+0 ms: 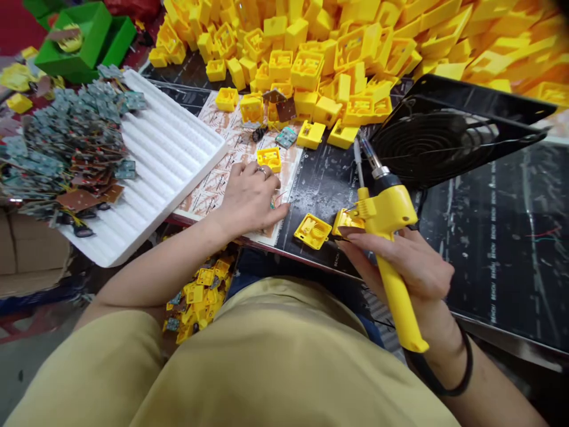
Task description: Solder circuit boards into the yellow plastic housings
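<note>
My left hand lies palm down on the patterned sheet, thumb spread from the fingers. Its fingertips are close to a small yellow plastic case. Thin red and green wires show by the thumb, and what lies under the palm is hidden. In my right hand is a yellow soldering gun, its metal tip angled up and away. Below the gun's nose, near the right fingertips, an open yellow case sits with a brown flat piece at its edge. Left of it rests another open case.
Yellow cases are heaped along the back. A black fan leans at the right. On the left, a white foam tray carries piled circuit boards, with green boxes behind. More yellow parts lie below the table edge.
</note>
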Demonstrator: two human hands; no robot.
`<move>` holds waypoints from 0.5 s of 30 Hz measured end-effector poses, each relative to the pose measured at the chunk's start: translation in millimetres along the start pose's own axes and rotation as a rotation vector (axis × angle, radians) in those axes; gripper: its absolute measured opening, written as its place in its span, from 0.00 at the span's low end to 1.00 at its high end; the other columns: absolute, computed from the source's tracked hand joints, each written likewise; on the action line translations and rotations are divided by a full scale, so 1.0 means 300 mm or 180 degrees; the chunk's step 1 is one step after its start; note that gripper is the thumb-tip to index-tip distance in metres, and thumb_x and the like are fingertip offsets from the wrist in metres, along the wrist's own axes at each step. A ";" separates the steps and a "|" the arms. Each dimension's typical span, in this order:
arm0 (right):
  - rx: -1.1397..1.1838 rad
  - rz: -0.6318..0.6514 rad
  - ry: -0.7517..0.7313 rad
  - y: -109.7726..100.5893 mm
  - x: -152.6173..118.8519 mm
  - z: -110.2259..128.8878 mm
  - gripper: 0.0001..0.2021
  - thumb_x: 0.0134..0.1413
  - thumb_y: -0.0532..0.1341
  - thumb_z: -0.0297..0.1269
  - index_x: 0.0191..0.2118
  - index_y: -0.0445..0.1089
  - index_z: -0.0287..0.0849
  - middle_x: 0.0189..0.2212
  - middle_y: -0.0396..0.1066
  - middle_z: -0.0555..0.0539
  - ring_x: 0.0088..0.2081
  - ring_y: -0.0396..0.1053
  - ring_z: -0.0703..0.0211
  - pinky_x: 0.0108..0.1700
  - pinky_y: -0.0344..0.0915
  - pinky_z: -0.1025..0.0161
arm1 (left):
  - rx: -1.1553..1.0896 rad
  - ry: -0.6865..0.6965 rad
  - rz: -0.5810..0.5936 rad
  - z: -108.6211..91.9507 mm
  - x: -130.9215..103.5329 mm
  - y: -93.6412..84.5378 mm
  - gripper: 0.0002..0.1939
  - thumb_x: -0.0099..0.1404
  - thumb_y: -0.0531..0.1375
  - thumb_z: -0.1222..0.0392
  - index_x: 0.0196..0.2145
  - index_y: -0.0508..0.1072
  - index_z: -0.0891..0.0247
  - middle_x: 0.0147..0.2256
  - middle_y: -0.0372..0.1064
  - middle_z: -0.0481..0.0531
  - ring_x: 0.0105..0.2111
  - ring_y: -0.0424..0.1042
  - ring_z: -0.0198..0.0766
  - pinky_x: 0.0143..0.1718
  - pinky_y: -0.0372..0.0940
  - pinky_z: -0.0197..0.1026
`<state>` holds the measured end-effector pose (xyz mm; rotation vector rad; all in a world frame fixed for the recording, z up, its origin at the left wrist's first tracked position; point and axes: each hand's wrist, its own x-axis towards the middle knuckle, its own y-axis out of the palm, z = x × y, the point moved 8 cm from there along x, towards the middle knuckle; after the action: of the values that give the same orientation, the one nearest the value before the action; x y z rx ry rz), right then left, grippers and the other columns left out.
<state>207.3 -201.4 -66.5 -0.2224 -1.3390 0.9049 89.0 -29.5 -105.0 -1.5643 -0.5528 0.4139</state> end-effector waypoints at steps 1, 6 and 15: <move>-0.0015 -0.0004 -0.0024 -0.003 -0.002 0.000 0.14 0.52 0.70 0.25 0.43 0.70 0.44 0.31 0.77 0.53 0.29 0.74 0.62 0.42 0.72 0.62 | -0.0043 -0.0063 0.0010 -0.001 0.011 0.014 0.18 0.66 0.55 0.47 0.39 0.76 0.64 0.43 0.74 0.63 0.50 0.67 0.59 0.52 0.57 0.60; -0.0041 0.0395 0.0007 0.033 -0.024 -0.020 0.18 0.55 0.70 0.33 0.49 0.67 0.40 0.40 0.76 0.44 0.37 0.76 0.56 0.51 0.69 0.54 | -0.0574 -0.0294 0.0163 0.020 0.023 0.060 0.11 0.67 0.55 0.56 0.38 0.76 0.62 0.45 0.73 0.60 0.51 0.67 0.56 0.51 0.58 0.57; -0.0101 0.0837 -0.0052 0.189 -0.017 0.017 0.14 0.63 0.61 0.33 0.52 0.62 0.43 0.36 0.73 0.47 0.36 0.73 0.57 0.54 0.67 0.49 | -0.1697 -0.0017 0.0116 -0.007 -0.027 0.025 0.07 0.65 0.56 0.59 0.33 0.73 0.62 0.31 0.77 0.48 0.36 0.73 0.38 0.59 0.56 0.49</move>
<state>178.5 -169.5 -103.9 -0.4237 -1.3598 1.1073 84.3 -36.2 -112.8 -2.0857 -0.6751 0.3107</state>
